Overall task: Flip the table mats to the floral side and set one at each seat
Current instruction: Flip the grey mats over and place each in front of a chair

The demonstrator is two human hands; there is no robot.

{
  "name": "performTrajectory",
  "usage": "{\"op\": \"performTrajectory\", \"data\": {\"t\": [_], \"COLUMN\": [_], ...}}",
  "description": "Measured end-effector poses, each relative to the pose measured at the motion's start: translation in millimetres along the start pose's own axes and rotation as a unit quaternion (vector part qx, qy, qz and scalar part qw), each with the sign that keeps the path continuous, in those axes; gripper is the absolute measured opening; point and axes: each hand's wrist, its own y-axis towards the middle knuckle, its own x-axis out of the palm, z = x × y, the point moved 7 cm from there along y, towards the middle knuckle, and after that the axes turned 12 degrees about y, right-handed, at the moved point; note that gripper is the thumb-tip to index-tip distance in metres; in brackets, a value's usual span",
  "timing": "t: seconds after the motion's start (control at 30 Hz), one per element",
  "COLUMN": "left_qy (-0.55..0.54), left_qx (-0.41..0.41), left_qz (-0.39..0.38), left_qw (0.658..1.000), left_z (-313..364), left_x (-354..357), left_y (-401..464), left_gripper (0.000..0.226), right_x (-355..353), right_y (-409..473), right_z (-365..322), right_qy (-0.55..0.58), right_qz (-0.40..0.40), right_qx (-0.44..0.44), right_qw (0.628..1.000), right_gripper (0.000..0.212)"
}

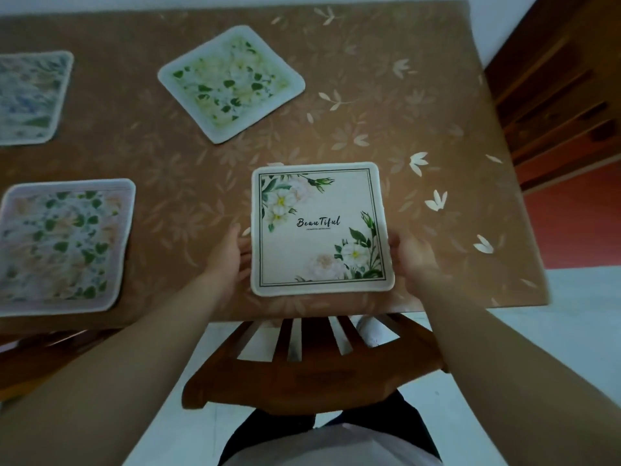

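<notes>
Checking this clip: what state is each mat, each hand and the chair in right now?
Beautiful mat: printed side up, held at both side edges.
Left hand: grips mat's left edge.
Right hand: grips mat's right edge.
Three other mats: flat on tablecloth, floral side up.
Chair: at table.

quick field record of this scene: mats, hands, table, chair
held mat: Beautiful mat, floral print up, square to the near table edge
left hand: left hand holds the mat's left edge
right hand: right hand holds the mat's right edge
other mats: three, all lying flat: near-left mat, far-left mat, centre mat turned like a diamond
table: brown leaf-print cloth
chair: wooden chair pushed in below the held mat
</notes>
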Motion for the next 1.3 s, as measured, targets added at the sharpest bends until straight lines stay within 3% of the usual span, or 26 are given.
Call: {"op": "performTrajectory", "data": {"t": [0.13, 0.33, 0.67, 1.07, 1.3], "left_qy": [-0.004, -0.025, -0.032, -0.006, 0.019], "left_qx": [0.009, 0.021, 0.047, 0.023, 0.029], "left_qz": [-0.021, -0.045, -0.068, -0.036, 0.021], "left_qw": [1.0, 0.998, 0.996, 0.999, 0.999], "left_z": [0, -7, -10, -12, 26], "left_x": [-9, -17, -16, -15, -1], "left_y": [-1, -2, -1, -19, -35], "left_gripper": [0.068, 0.074, 0.049, 0.05, 0.046], "right_x": [6, 16, 13, 8, 8], "right_y": [-7, -17, -17, -21, -42], "right_z": [13, 8, 3, 1, -21], "right_qy": [0.03, 0.067, 0.084, 0.08, 0.118], "right_qz": [-0.004, -0.007, -0.013, -0.031, -0.048], "right_qx": [0.018, -0.002, -0.012, 0.007, 0.024], "right_qw": [0.999, 0.998, 0.996, 0.996, 0.992], "right_gripper": [0.031, 0.026, 0.027, 0.034, 0.037]}}
